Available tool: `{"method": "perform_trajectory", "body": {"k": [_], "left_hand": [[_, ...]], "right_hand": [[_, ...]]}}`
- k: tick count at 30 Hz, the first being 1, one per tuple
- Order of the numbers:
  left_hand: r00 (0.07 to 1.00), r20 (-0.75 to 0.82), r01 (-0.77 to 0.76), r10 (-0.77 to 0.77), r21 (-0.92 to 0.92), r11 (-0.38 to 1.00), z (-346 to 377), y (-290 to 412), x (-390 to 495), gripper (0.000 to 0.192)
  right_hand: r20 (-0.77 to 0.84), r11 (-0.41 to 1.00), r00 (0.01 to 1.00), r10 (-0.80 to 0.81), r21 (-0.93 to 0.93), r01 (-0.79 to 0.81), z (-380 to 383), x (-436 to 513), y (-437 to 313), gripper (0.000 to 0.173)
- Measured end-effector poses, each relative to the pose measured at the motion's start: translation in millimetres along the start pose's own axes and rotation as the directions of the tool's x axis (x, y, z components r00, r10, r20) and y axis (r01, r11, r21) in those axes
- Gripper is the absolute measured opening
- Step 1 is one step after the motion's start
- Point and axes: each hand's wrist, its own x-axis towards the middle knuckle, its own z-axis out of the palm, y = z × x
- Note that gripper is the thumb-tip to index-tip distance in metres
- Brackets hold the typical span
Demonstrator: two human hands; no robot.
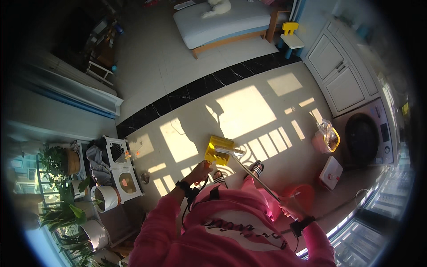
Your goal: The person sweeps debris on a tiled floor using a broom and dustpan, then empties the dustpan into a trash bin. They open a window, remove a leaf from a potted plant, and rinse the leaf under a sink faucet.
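My left hand [202, 171] grips the handle of a yellow dustpan [217, 143] that has a comb-like toothed edge. Across the dustpan lies the pale head [230, 151] of a long-handled tool, perhaps a broom or squeegee; its exact kind cannot be told. My right hand [292, 207] is closed around the upper end of its metal pole [257, 178], which slants down from right to left. Both implements are in front of my feet, which wear striped slide sandals [257, 167]. Whether the dustpan touches the floor is unclear.
A bin with a yellow rim [334, 142] and plastic liner stands by the washing machine [363, 140]. Near it are a white-lidded box [331, 173] and a red basin [302, 193]. Left are a white pet enclosure [126, 182] and potted plants [105, 199]. A bed [227, 23] is beyond the black floor strip.
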Motion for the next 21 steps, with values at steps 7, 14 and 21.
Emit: {"method": "perform_trajectory", "body": {"k": [7, 14, 21], "left_hand": [[0.965, 0.247, 0.001, -0.093, 0.349, 0.937, 39, 63, 21, 0.034], [0.854, 0.479, -0.490, 0.205, 0.606, 0.627, 124, 162, 40, 0.032], [0.516, 0.804, -0.856, 0.296, 0.489, 0.166, 233, 260, 38, 0.048]], "right_hand": [[-0.153, 0.231, 0.986, -0.059, 0.959, 0.163, 80, -56, 93, 0.022], [-0.278, -0.508, 0.944, -0.177, 0.848, 0.154, 99, -41, 141, 0.005], [-0.295, -0.757, 0.906, -0.304, 0.652, -0.042, 63, -10, 169, 0.006]]}}
